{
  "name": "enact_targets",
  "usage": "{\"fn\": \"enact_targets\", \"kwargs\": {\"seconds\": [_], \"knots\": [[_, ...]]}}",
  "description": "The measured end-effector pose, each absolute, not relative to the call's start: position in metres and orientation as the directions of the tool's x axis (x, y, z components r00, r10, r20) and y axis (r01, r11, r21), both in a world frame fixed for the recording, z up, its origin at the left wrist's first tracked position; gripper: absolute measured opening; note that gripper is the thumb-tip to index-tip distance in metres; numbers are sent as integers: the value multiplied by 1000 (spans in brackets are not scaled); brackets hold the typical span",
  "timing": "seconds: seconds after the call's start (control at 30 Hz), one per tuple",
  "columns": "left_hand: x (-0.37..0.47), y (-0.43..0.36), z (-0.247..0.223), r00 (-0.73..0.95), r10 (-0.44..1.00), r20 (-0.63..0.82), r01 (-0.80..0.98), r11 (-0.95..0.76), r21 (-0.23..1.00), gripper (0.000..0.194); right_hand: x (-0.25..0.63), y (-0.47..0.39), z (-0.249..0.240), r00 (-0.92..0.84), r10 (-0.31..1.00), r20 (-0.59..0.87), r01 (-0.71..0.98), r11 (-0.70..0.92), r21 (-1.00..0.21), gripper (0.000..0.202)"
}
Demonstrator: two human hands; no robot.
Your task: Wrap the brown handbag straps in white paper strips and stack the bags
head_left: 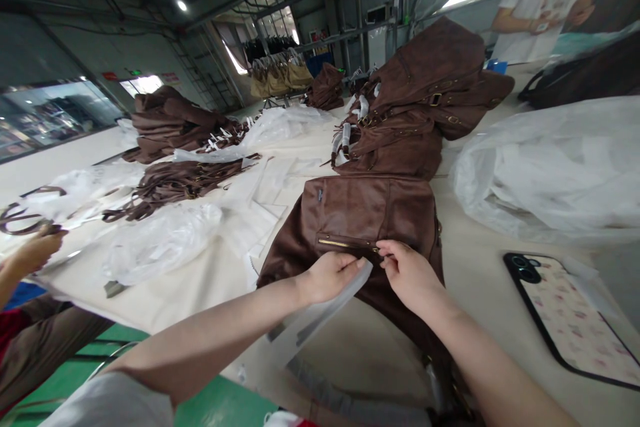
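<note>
A brown leather bag [360, 213] lies flat on the table in front of me, with a brass zipper [345, 242] running across its front. My left hand [327, 275] rests on the bag below the zipper and holds a strip of white paper [320, 313]. My right hand [407, 270] pinches the zipper's right end, where the pull sits. Both hands are close together on the bag.
A stack of brown bags [415, 107] stands behind. A phone [565, 313] lies at right, by white plastic sheeting [550, 167]. Brown straps [180, 183] and plastic bags [160, 240] lie left. Another person's hand [35, 250] works at far left; a person [545, 0] stands far right.
</note>
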State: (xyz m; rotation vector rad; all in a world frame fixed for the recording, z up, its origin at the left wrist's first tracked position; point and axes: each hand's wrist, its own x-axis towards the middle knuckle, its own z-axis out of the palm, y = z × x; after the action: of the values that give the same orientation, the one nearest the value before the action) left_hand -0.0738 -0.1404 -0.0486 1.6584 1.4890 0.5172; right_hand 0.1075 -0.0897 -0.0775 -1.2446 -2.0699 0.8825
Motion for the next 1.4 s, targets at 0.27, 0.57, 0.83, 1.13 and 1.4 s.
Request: {"fn": "enact_targets", "kwargs": {"seconds": [0.27,0.57,0.83,1.13,1.4], "knots": [[-74,-132,-58,183,951,-250,725,41,688,48,108,-83,-86,-427,904,12,454,226,-862,34],[-76,-119,-57,247,951,-188,774,-77,628,44,108,-82,-86,-405,914,-26,335,122,-934,32],[-61,-112,-58,127,949,-289,688,126,714,46,108,-79,-90,-452,891,-38,314,119,-942,33],[-55,-102,-69,1,924,-382,560,316,766,42,107,-78,-92,-455,891,7,289,155,-945,34],[-55,-104,-69,-41,944,-326,567,291,771,47,106,-84,-80,-296,949,-107,420,29,-907,15]]}}
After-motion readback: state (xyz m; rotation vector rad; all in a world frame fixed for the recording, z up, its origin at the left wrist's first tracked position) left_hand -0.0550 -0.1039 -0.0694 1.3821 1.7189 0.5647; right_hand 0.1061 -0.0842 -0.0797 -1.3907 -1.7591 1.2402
